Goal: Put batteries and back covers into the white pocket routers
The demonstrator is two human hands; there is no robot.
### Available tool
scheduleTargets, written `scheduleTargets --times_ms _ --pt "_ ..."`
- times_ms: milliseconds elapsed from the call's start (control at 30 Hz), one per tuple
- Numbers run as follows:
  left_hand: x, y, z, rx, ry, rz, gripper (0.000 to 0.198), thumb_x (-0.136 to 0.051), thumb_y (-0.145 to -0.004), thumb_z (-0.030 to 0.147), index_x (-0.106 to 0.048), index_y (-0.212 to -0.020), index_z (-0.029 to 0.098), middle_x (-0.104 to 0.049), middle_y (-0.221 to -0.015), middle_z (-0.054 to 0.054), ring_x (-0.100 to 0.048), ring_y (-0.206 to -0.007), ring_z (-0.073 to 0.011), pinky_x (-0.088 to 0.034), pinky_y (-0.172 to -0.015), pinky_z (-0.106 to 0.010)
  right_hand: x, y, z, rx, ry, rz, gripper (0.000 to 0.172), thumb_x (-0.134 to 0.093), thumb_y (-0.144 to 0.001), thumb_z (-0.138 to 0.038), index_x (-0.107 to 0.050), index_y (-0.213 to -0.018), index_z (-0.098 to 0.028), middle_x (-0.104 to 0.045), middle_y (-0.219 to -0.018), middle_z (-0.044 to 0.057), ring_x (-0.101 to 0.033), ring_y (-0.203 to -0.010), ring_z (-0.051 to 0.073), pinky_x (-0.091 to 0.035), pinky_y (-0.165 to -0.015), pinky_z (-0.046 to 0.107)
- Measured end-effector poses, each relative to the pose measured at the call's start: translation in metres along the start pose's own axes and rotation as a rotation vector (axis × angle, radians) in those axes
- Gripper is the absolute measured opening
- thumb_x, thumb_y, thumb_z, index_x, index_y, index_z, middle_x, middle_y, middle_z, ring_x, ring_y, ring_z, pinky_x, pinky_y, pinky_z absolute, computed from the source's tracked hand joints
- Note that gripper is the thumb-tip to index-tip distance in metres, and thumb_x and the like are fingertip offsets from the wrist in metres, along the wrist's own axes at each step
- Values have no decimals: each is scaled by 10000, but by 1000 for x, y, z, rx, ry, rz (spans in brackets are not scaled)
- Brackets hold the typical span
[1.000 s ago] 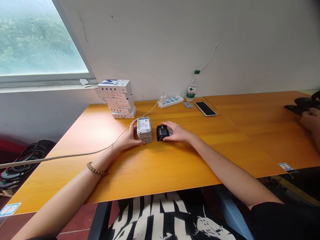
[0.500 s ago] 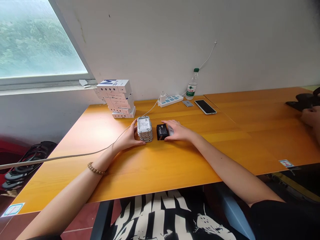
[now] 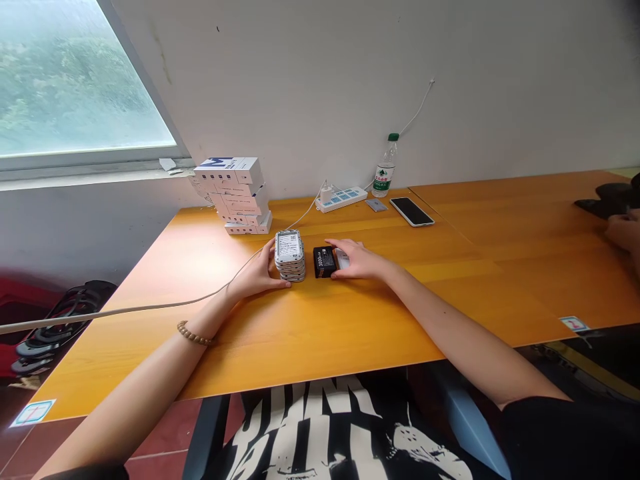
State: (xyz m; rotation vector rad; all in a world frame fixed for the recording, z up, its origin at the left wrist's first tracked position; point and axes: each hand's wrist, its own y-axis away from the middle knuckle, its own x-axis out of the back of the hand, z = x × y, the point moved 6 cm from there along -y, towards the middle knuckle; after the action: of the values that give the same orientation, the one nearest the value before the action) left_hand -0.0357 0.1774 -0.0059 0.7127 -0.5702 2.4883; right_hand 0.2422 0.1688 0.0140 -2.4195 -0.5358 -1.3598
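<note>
Near the middle of the table stands a stack of several white, round-cornered device casings (image 3: 289, 256), the top one bearing a printed label. My left hand (image 3: 257, 275) is curved round the left side of this stack, thumb at the front and fingers behind. Just to the right, across a narrow gap, is a black block of batteries (image 3: 325, 262), apparently stacked, with "3000" printed on it. My right hand (image 3: 359, 260) clasps that block from the right, thumb in front and fingers along the back. Both stacks rest on the wood.
White boxes (image 3: 235, 193) are piled at the back left. A power strip (image 3: 342, 199), water bottle (image 3: 384, 170), small grey packet (image 3: 377, 205) and phone (image 3: 412, 212) lie along the back. A white cable (image 3: 165, 305) crosses the left side. Another person's hand (image 3: 623, 230) is far right.
</note>
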Motion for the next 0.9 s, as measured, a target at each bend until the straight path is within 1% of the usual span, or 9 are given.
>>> scheduleTargets --times_ms 67,133,333,500,600,733,800,900 --pt "-1 0 -2 5 45 -8 1314 -955 -694 406 -105 -1680 235 -451 -1635 -224 -457 -1523 -388 -315 -1289 -594 -1 0 0 2 5 -4 998 -939 -724 -392 -465 -1593 -263 -567 -1537 189 -477 -1477 425 -344 -1213 614" --pt "-3 -1 -3 8 83 -13 1322 -954 -701 397 -80 -1679 231 -470 -1617 -236 -479 -1507 -391 -325 -1283 -599 -1 0 0 9 4 -1 991 -940 -723 -383 -472 -1588 -264 -571 -1535 186 -482 -1474 424 -346 -1214 609" --pt "-2 -3 -3 10 111 13 1311 -976 -665 385 -140 -1664 235 -470 -1612 -221 -479 -1502 -399 -346 -1274 -593 -1 -1 -4 -12 25 -20 997 -928 -742 -408 -452 -1603 -246 -559 -1545 189 -467 -1485 418 -338 -1221 590" --pt "-1 -2 -5 -4 103 22 1286 -975 -678 382 -163 -1664 236 -502 -1578 -224 -512 -1472 -405 -350 -1265 -607 -2 -1 -6 -4 41 -36 972 -904 -773 -401 -437 -1609 -235 -554 -1555 189 -469 -1485 407 -330 -1228 581" --pt "-1 -1 -8 11 116 20 1313 -973 -680 380 -119 -1668 240 -489 -1584 -237 -512 -1472 -410 -345 -1262 -623 -3 -1 -6 16 41 -30 976 -902 -774 -391 -427 -1615 -244 -549 -1566 184 -470 -1488 401 -330 -1227 583" --pt "-4 -1 -7 -1 150 -4 1363 -971 -686 382 -37 -1669 240 -476 -1596 -249 -472 -1508 -410 -318 -1276 -631 -5 -1 -4 25 32 -26 1008 -909 -760 -384 -416 -1623 -214 -536 -1582 200 -458 -1502 399 -313 -1237 580" --pt "-6 -1 -4 -9 155 -21 1354 -962 -704 382 -22 -1668 239 -503 -1582 -241 -468 -1514 -409 -326 -1273 -632 -6 -2 -4 37 19 -19 1004 -910 -753 -367 -425 -1619 -212 -541 -1580 204 -468 -1497 402 -308 -1238 586" --pt "-6 -1 -2 10 134 -26 1325 -950 -722 372 -31 -1667 235 -556 -1544 -222 -499 -1493 -404 -359 -1260 -623 -7 -3 -3 41 7 -8 1005 -914 -738 -351 -437 -1613 -217 -556 -1570 203 -485 -1487 403 -305 -1238 587"
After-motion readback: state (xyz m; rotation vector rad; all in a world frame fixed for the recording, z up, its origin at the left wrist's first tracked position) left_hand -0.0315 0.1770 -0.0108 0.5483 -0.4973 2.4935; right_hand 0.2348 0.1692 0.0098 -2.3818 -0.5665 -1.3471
